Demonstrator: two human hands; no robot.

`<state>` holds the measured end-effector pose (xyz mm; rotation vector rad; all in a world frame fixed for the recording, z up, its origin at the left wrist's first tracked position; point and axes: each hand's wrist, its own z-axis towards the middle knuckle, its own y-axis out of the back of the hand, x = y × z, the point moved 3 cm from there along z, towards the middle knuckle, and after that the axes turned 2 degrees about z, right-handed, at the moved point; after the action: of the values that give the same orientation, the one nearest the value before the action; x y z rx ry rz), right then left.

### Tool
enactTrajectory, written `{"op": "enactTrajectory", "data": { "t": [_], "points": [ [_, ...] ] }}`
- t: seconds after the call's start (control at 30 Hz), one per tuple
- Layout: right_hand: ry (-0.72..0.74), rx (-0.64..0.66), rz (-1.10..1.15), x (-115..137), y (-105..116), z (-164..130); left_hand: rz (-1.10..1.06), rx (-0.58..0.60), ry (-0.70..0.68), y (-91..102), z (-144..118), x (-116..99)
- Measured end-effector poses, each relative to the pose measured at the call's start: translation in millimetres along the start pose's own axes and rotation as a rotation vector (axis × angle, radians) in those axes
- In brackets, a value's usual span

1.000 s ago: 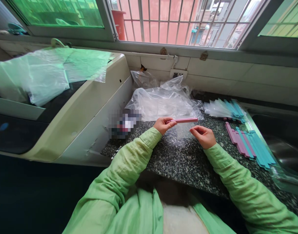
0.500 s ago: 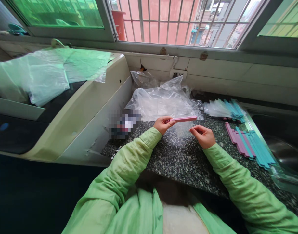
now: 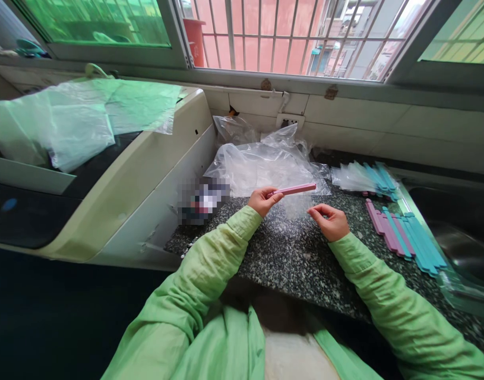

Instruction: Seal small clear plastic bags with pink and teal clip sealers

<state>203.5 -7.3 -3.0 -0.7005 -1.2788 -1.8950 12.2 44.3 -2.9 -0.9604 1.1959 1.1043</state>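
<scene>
My left hand [image 3: 263,200] grips one end of a pink bag-sealing clip [image 3: 295,190], a long narrow bar pointing right and slightly up. Below the clip is a small clear plastic bag [image 3: 297,207], faint against the dark counter. Thumb and forefinger of my right hand [image 3: 329,221] are pinched together at this bag's right edge. To the right of that hand, several pink clips [image 3: 390,235] and teal clips [image 3: 424,245] lie side by side on the counter.
Crumpled clear plastic bags [image 3: 265,163] lie behind my hands. More teal clips with clear packaging [image 3: 352,175] are at back right, beside a metal sink [image 3: 463,237]. A blurred-out item [image 3: 204,200] sits left, near a pale appliance [image 3: 166,174] topped with plastic sheets. Speckled counter [image 3: 281,258] is in front.
The free end of the pink clip has tipped slightly upward and moved a little left with my left hand. My right hand has hardly moved.
</scene>
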Motion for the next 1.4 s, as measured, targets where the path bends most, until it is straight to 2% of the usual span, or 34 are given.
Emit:
{"op": "enactTrajectory", "data": {
  "t": [0.3, 0.5, 0.57, 0.67, 0.77, 0.9, 1.0, 1.23, 1.4],
  "points": [
    [0.076, 0.007, -0.099, -3, 0, -1, 0.034, -0.025, 0.005, 0.6, -1, -1],
    [0.278, 0.013, -0.258, -4, -2, -1, 0.006, -0.004, -0.013, 2.0, 2, 6],
    [0.344, -0.028, -0.322, -2, -1, -1, -0.009, -0.010, -0.005, 2.0, 2, 7],
    [0.382, -0.174, -0.415, 1, 6, -1, 0.024, -0.026, -0.028, 1.3, 1, 5],
    [0.423, -0.253, -0.514, 4, 11, -1, 0.082, 0.022, -0.072, -2.1, -1, 0],
    [0.546, -0.155, -0.617, 8, 9, -2, 0.070, 0.087, -0.033, -6.7, -3, -2],
    [0.570, -0.085, -0.668, 9, 6, -3, 0.033, 0.099, 0.003, -8.4, -3, 1],
    [0.561, -0.092, -0.737, 14, 9, -1, -0.012, 0.036, 0.085, -13.5, 7, 14],
    [0.528, -0.092, -0.839, 9, 28, 4, -0.044, 0.034, 0.106, -37.5, 30, 12]
  ]
}}
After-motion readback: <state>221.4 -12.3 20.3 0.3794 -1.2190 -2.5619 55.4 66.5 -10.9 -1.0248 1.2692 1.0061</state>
